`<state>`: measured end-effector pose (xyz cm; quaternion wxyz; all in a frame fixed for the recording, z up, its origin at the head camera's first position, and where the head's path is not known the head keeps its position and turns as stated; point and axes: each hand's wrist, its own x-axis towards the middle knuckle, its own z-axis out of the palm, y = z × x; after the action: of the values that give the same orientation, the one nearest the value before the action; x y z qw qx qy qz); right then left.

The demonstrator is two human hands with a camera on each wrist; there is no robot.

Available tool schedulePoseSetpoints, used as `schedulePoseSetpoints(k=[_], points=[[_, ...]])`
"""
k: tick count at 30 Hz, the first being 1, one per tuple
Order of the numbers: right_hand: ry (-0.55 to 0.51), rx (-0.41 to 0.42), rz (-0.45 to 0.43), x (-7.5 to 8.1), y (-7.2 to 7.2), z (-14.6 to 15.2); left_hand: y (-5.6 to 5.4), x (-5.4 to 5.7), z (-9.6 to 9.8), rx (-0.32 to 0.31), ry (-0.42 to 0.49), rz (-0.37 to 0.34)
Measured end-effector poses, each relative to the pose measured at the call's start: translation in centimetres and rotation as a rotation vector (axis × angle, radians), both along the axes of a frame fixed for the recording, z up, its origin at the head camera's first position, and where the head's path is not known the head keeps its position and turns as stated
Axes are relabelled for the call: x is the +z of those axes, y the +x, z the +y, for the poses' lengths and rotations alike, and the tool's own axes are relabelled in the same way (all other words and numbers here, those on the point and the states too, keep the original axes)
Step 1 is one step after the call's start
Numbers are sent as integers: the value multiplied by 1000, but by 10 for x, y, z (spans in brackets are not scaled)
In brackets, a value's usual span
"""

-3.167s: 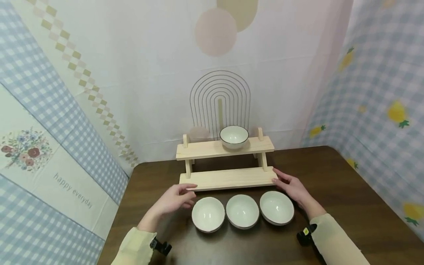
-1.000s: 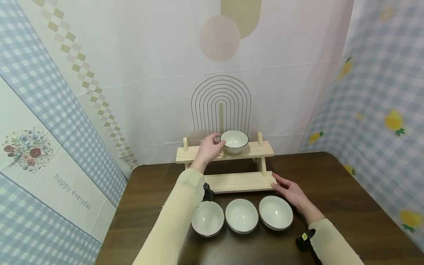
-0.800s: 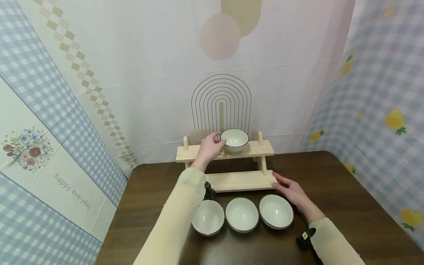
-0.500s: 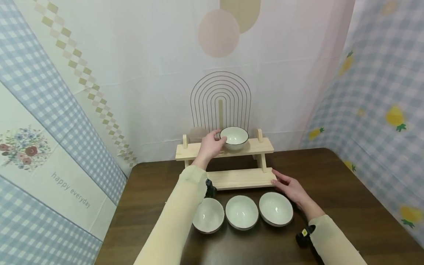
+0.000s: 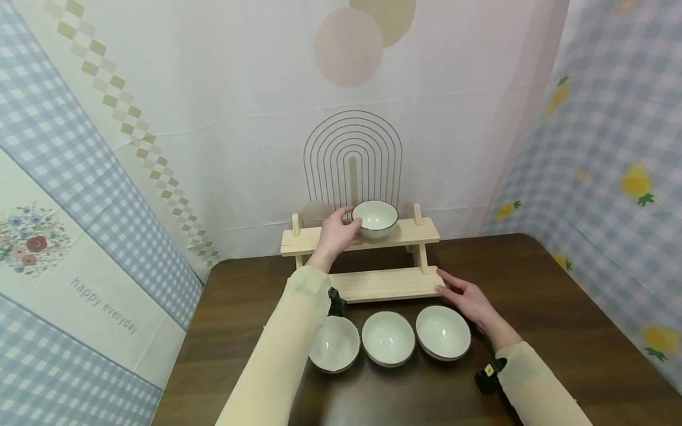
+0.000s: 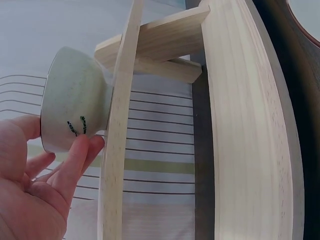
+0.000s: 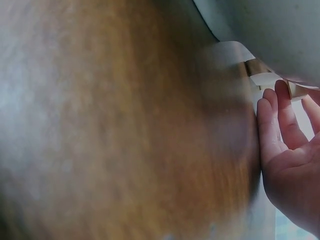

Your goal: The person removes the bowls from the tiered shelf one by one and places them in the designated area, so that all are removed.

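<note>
A two-tier wooden display stand [image 5: 380, 285] stands on the table. On its upper tier sits a white bowl [image 5: 375, 219] with a dark rim, upright near the middle. My left hand [image 5: 337, 234] grips the bowl's left side, index finger behind and thumb in front. In the left wrist view, the bowl [image 6: 75, 100] shows a small dark green mark, its foot right at the upper board. My right hand [image 5: 469, 299] holds the right end of the lower tier, thumb at the front corner. The right wrist view shows this hand [image 7: 292, 155] low over the tabletop.
Three similar bowls stand in a row before the stand: a left bowl [image 5: 334, 346], partly behind my left sleeve, a middle bowl [image 5: 388, 338] and a right bowl [image 5: 443, 333], close to my right wrist. Behind the dark wooden table [image 5: 533, 296] hangs a printed cloth [image 5: 256, 148].
My left hand has gone from the lower tier's front left corner up to the bowl, and has stayed there over the last second. The right hand keeps its place; the bowl looks unmoved.
</note>
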<state>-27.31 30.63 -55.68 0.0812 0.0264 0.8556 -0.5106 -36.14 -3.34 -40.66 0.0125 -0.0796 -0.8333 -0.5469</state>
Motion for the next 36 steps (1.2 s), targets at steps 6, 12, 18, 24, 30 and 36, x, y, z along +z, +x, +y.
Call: schedulePoseSetpoints(k=[6, 12, 18, 24, 30, 36], points=[[-9, -3, 6, 0, 0, 0, -2, 0, 1, 7, 42, -22], [-15, -2, 21, -2, -1, 0, -4, -1, 3, 26, 127, -66], [-29, 1, 19, -2, -1, 0, -4, -1, 5, 42, 187, -90], [-30, -1, 19, 1, 0, -2, -5, -1, 6, 53, 200, -94], [-30, 2, 21, 3, 2, -3, -4, 0, 7, 58, 228, -110], [-25, -1, 8, 3, 2, -2, -3, 2, 8, 78, 269, -130]])
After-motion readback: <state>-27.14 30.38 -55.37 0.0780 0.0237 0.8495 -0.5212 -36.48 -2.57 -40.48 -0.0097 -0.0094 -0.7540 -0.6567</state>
